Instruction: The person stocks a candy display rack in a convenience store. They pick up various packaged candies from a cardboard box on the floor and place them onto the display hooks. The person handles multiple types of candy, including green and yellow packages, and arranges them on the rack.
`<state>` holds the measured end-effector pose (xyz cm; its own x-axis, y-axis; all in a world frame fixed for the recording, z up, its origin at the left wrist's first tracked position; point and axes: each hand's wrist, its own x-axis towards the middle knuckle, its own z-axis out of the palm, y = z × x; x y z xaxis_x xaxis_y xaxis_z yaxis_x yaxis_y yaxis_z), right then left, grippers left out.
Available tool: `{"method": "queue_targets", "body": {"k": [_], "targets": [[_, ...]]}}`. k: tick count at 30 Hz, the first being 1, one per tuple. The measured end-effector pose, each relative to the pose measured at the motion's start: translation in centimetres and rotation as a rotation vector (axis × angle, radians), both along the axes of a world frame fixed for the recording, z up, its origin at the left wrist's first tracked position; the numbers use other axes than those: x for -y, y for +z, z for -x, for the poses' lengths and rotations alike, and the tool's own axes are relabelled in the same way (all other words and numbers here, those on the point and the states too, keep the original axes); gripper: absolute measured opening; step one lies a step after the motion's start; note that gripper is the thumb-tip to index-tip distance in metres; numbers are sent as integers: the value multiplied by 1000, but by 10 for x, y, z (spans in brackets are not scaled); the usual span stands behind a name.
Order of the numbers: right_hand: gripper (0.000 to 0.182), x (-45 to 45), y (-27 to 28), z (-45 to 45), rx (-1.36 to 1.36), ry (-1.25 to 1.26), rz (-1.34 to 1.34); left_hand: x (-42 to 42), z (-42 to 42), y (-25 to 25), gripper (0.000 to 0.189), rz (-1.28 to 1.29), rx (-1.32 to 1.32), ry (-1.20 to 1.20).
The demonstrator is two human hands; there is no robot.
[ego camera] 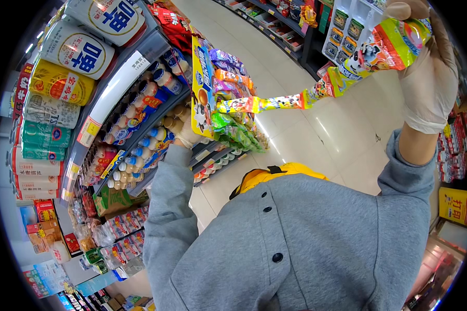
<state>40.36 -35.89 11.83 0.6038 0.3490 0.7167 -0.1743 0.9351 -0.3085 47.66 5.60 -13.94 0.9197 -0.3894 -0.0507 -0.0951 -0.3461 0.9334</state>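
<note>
My right hand (430, 77), in a thin whitish glove, is raised at the upper right and grips the upper end of a strip of joined candy packets (348, 72). The strip runs down and left to a hanging snack display with a yellow and blue header card (203, 89). Purple, orange and green packets (235, 128) hang beside it. My left hand (187, 130), gloved too, is behind the card by the shelf of small drink bottles; its fingers are mostly hidden, so its hold cannot be told.
On the left, a curved shelf edge (113, 93) carries beer cans (76, 50) above several bottled drinks (140, 151). Red snack bags (171, 25) hang at the top. Another stocked shelf (274, 23) stands across the tiled aisle (323, 128). A yellow sign (456, 206) is at the right.
</note>
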Motion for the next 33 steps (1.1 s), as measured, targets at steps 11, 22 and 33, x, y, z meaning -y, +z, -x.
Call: {"method": "queue_targets", "body": {"k": [11,22,33], "targets": [[36,0,-11,3,12,-324,260,23,-18,-47,38,-131,206,297],[36,-4,-222,57,-942,-465,54,-14,-17,-103,39,-134,-52,487],[49,-49,-490,63,-1790,-107,824,-89,-13,-125,40,158,-521,558]]}}
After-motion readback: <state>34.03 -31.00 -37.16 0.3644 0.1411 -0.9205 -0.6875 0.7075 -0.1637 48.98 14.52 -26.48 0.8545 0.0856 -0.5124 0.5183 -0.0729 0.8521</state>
